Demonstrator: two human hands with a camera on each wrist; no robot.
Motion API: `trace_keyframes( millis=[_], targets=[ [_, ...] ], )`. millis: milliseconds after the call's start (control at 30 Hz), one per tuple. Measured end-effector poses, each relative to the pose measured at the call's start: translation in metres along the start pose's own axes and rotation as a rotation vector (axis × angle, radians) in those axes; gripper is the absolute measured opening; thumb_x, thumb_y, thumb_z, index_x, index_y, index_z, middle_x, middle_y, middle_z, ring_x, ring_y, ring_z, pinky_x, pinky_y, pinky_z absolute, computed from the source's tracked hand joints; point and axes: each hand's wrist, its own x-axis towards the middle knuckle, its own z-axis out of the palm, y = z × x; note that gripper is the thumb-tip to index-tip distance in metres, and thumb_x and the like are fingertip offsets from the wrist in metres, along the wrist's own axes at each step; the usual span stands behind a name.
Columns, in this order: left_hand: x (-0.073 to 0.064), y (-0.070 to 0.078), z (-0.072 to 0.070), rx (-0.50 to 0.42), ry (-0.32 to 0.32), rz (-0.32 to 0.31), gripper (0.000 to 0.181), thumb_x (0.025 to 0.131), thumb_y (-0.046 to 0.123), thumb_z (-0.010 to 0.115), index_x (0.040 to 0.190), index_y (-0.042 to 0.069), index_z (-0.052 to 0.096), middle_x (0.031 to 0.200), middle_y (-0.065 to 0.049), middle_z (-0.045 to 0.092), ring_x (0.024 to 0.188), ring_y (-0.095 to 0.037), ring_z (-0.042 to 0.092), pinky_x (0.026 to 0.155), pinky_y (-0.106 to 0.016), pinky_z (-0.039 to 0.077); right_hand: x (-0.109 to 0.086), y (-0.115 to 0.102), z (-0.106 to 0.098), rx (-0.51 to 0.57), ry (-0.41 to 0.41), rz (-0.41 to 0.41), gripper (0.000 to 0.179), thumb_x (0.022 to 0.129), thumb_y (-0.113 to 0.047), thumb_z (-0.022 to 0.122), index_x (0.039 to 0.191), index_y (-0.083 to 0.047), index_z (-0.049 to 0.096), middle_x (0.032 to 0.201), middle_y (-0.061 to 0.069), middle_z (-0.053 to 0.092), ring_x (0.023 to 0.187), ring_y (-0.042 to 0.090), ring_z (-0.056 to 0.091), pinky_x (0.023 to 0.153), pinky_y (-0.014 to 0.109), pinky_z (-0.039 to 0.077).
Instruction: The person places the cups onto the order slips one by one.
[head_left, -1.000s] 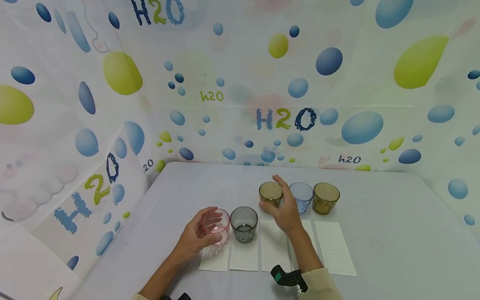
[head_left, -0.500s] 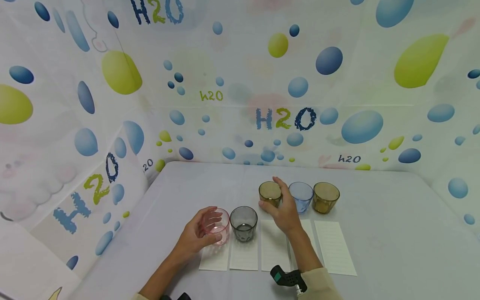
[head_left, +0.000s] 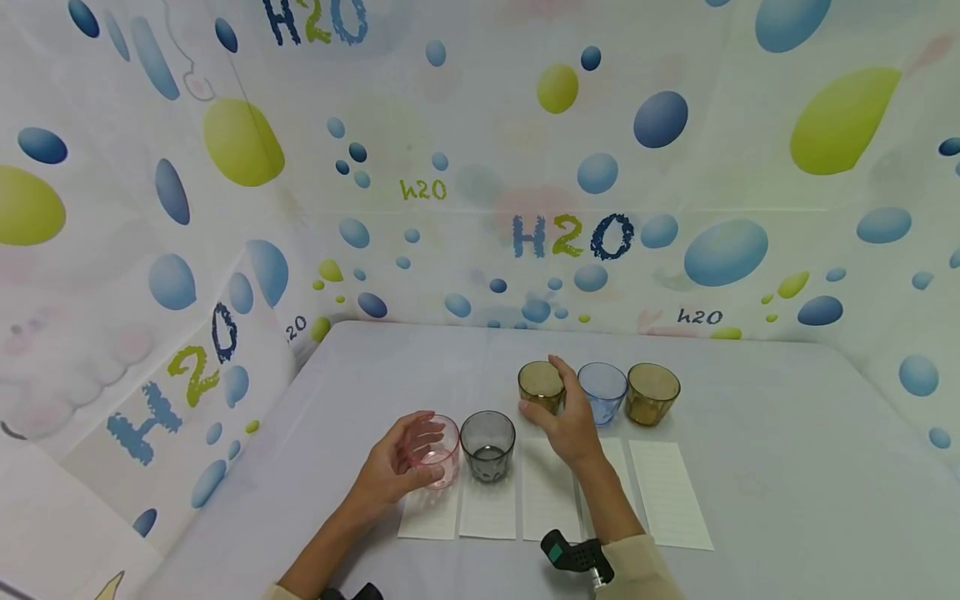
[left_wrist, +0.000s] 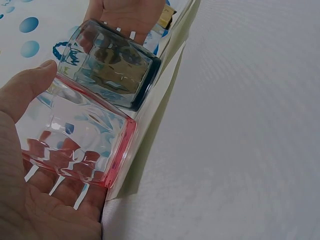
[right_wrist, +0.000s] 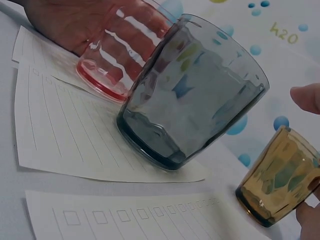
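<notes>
In the head view my left hand [head_left: 390, 467] holds a clear pink glass [head_left: 447, 450] upright, thumb in front and fingers curled behind it; the left wrist view shows the fingers through the glass [left_wrist: 75, 135]. Right beside it a smoky grey glass [head_left: 487, 450] stands on a paper card, untouched. Farther back, my right hand [head_left: 572, 421] is round the right side of an amber glass [head_left: 538, 385], thumb low at its front and a finger up by the rim. In the right wrist view that amber glass [right_wrist: 280, 177] sits between the digits at the right edge.
A blue glass [head_left: 606, 404] and a darker amber glass [head_left: 652, 396] stand right of my right hand. Several white lined cards, such as the rightmost card [head_left: 671, 496], lie in a row. A patterned cloth wall [head_left: 480, 267] rises behind the white table [head_left: 795, 467].
</notes>
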Motion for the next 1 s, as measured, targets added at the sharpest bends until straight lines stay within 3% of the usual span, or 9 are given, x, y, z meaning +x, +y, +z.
trace_keyframes(
  millis=[367,767,1000],
  targets=[
    [-0.0003,-0.0003,-0.0014,0.001,-0.008,0.027,0.071,0.087,0.001,0.074,0.149,0.000,0.039,0.140,-0.029,0.055,0.129,-0.038,0.056,0.103,-0.026,0.050,0.0002,0.0013,0.0000,0.020,0.005,0.036,0.088,0.089,-0.021,0.077,0.159,-0.013,0.026,0.161,0.016,0.033,0.152,0.033,0.026,0.124,0.054,0.015],
    [-0.0008,-0.0009,-0.0016,0.000,0.001,0.001,0.071,0.087,0.001,0.074,0.149,0.002,0.040,0.140,-0.027,0.055,0.129,-0.038,0.056,0.103,-0.025,0.049,0.0019,0.0021,0.0000,0.052,0.010,0.080,0.087,0.090,-0.023,0.075,0.160,-0.015,0.024,0.155,0.016,0.040,0.153,0.032,0.024,0.125,0.051,0.016],
    [-0.0012,0.0002,-0.0012,-0.010,0.000,-0.006,0.072,0.086,0.001,0.075,0.149,0.002,0.039,0.141,-0.027,0.055,0.130,-0.036,0.055,0.103,-0.024,0.049,0.0019,0.0025,0.0012,0.075,0.006,0.115,0.088,0.091,-0.023,0.073,0.161,-0.012,0.021,0.158,0.016,0.036,0.154,0.032,0.022,0.124,0.051,0.019]
  ],
)
